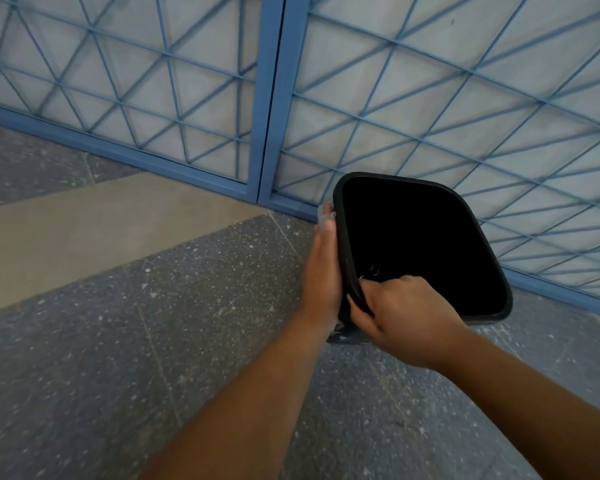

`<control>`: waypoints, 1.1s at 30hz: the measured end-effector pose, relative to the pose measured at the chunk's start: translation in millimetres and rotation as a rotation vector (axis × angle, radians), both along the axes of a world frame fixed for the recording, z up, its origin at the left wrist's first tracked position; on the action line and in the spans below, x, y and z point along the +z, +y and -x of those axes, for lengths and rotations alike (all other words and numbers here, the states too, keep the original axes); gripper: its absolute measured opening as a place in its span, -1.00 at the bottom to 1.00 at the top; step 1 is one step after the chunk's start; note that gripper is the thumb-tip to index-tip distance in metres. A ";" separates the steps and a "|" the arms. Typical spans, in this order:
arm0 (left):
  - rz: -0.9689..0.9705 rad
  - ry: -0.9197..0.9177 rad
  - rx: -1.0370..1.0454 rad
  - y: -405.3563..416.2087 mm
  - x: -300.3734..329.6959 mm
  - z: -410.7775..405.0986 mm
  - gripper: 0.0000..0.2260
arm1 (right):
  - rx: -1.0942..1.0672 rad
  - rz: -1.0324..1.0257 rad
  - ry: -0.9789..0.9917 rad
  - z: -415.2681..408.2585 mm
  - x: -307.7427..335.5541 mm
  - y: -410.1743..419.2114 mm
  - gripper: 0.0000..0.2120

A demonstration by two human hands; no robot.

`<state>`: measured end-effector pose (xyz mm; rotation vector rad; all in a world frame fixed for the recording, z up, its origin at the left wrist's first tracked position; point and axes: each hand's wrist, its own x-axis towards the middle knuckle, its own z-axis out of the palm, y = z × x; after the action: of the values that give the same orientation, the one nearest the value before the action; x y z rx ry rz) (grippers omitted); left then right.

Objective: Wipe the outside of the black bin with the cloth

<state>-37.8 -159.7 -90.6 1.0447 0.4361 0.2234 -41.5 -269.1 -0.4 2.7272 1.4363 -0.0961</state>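
Your right hand (400,313) grips the near rim of the black bin (426,244), fingers curled over the edge into its dark inside. Your left hand (323,268) lies flat against the bin's outer left wall, fingers straight and together, pressing a pale cloth (324,214) whose edge shows past your fingertips. The bin stands on the speckled grey floor (118,341), just beside the blue lattice gate (271,98). No label or writing can be read on it.
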 end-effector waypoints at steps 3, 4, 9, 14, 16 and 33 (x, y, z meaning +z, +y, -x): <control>0.029 0.043 0.032 -3.0 -11.6 4.8 -0.58 | -0.009 0.008 0.029 1.3 1.3 -2.0 -0.73; 0.077 0.053 0.027 -1.6 -11.9 0.5 -0.55 | -0.017 0.009 0.029 0.9 1.5 -2.1 -0.73; 0.045 0.057 0.041 -6.3 -7.6 4.6 -0.57 | -0.001 -0.010 0.001 0.5 1.4 -1.3 -0.73; 0.091 0.050 0.038 0.2 0.9 -3.3 -0.63 | -0.006 -0.028 -0.026 1.2 1.4 -0.2 -0.69; 0.088 0.020 0.042 -5.6 -0.6 4.0 -0.61 | 0.004 -0.012 -0.015 1.7 1.6 -2.1 -0.70; -0.038 0.078 0.044 0.4 6.0 2.1 -0.63 | 0.029 -0.025 -0.002 2.9 4.2 -2.9 -0.68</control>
<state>-39.9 -159.3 -84.6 1.0847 0.5278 0.2313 -44.4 -271.9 3.9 2.7249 1.4857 -0.0744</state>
